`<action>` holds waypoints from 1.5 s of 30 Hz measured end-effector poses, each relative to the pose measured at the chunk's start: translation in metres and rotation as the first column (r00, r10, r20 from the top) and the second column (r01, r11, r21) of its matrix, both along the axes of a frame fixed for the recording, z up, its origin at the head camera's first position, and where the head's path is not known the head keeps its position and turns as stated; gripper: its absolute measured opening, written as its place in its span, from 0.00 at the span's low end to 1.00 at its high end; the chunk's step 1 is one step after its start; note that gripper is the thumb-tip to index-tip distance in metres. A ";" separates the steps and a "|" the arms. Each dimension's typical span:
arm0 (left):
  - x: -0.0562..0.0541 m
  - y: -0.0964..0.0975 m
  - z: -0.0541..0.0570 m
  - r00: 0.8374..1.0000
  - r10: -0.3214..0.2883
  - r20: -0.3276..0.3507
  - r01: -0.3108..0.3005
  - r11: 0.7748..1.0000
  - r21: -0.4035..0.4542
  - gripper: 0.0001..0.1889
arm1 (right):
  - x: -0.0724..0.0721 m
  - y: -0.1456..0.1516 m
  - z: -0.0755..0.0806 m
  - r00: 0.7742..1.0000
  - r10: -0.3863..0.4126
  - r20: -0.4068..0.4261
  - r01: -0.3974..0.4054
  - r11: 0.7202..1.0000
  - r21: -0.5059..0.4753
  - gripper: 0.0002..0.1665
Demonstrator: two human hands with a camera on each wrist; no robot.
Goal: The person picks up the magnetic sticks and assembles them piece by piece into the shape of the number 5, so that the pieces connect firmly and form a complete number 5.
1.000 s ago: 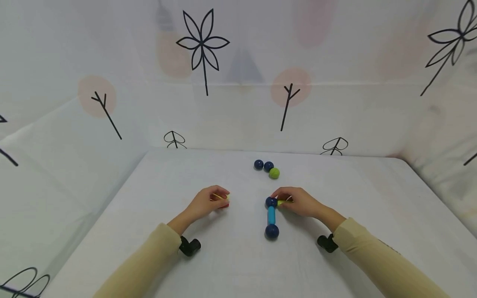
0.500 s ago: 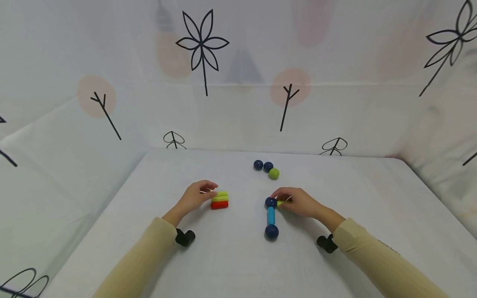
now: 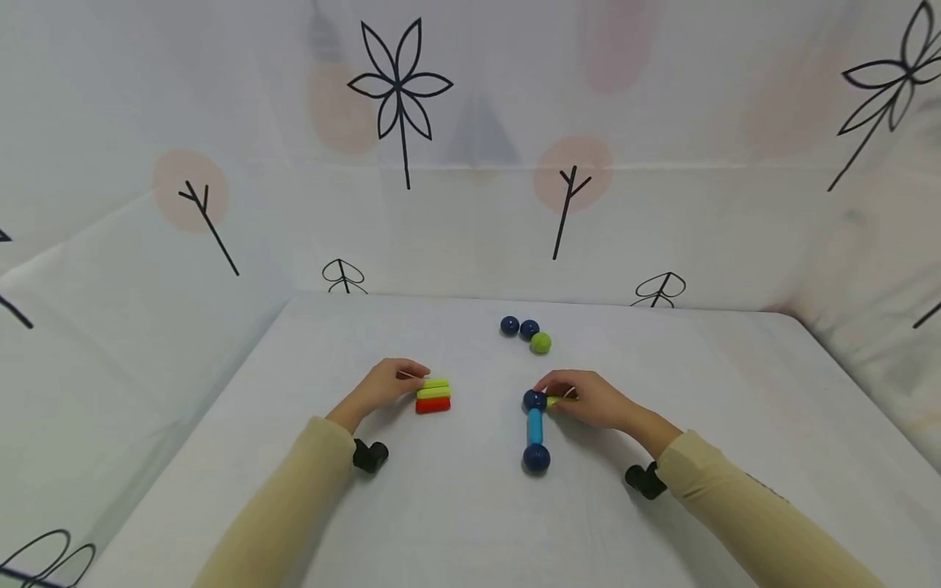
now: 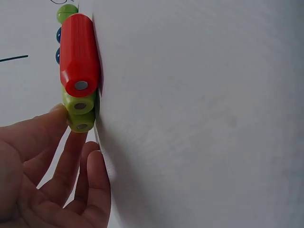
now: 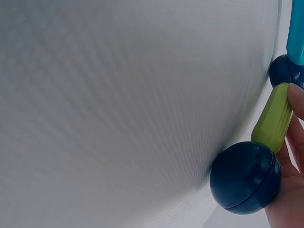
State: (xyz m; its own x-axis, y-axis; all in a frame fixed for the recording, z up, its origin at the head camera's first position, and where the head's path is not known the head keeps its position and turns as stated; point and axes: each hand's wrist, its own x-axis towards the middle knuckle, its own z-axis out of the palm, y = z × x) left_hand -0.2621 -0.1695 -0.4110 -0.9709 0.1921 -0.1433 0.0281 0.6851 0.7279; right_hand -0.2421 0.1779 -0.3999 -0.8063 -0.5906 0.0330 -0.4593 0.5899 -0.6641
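My left hand [image 3: 385, 384] pinches the end of the farthest of two yellow-green magnetic rods [image 4: 81, 122] between thumb and fingers. Both green rods lie side by side against a red magnetic rod [image 3: 433, 404] on the table, with metal discs in their ends. On the right, my right hand [image 3: 599, 400] holds another green rod [image 5: 273, 118] between thumb and fingers. A navy ball [image 5: 244, 178] sits at its near end in the right wrist view; its other end meets a second navy ball [image 3: 534, 399]. From that ball a blue rod [image 3: 535, 426] runs to another navy ball [image 3: 537, 458].
Farther back on the white table [image 3: 662, 367] lie two navy balls [image 3: 510, 326] and a green ball [image 3: 540, 343], close together. A patterned cloth wall [image 3: 470, 229] stands behind and beside the table. Each wrist wears a black camera [image 3: 371, 456].
My left hand drew off leftward from the rods, uncovering them, then came back with its thumb and fingers closing on the farthest green one. My right hand stays put.
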 end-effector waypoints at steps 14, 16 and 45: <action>-0.003 0.002 0.002 0.999 -0.040 0.023 0.042 0.997 -0.059 0.12 | -0.002 0.007 0.000 1.000 -0.007 -0.007 0.007 1.000 0.011 0.16; -0.002 0.003 0.002 0.999 -0.047 0.021 0.048 0.997 -0.066 0.12 | -0.001 0.010 0.000 1.000 -0.012 -0.004 0.012 1.000 0.005 0.16; 0.007 0.008 0.007 0.998 0.050 0.036 -0.052 0.997 0.059 0.13 | 0.010 0.051 -0.004 0.994 -0.104 0.014 0.104 0.995 0.001 0.20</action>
